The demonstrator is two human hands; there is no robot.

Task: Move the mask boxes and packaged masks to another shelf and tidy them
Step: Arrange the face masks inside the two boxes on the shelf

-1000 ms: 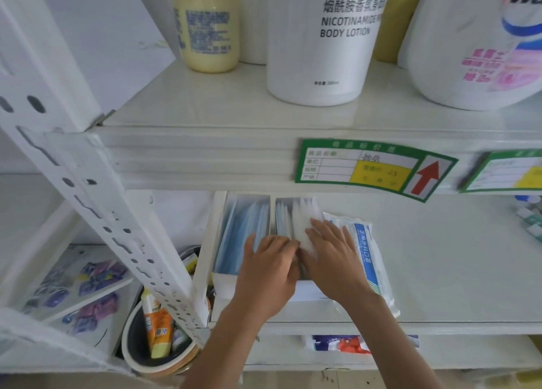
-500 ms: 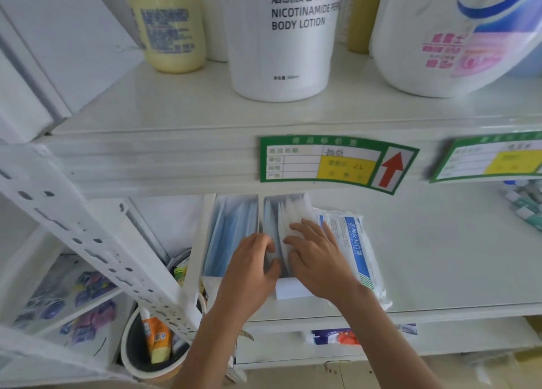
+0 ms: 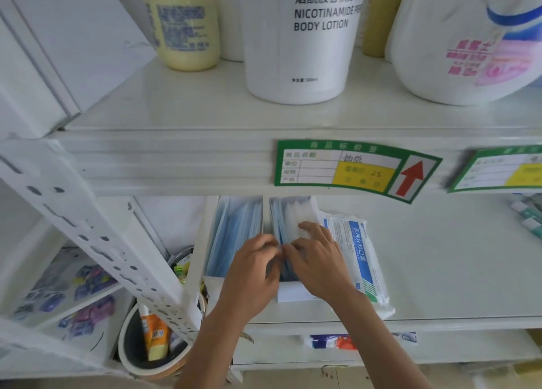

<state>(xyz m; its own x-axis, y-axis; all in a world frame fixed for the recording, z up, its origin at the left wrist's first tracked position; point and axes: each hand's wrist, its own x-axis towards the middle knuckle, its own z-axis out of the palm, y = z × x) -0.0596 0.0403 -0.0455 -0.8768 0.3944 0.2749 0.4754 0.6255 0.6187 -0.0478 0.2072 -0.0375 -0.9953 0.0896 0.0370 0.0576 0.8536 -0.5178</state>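
Two hands meet over an open mask box on a white shelf: the left hand [image 3: 252,277] curls at its near edge, fingers bent, while the right hand [image 3: 318,264] presses flat on the loose masks [image 3: 293,215] inside the right mask box [image 3: 290,293]. Whether either pinches a mask cannot be told. A second mask box [image 3: 234,233] stands just left, a packaged mask pack [image 3: 359,255] just right. Tidying appears under way; squaring the stack likely comes next.

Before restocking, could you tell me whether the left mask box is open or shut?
Open: the left mask box has no lid over its top, exposing blue masks.
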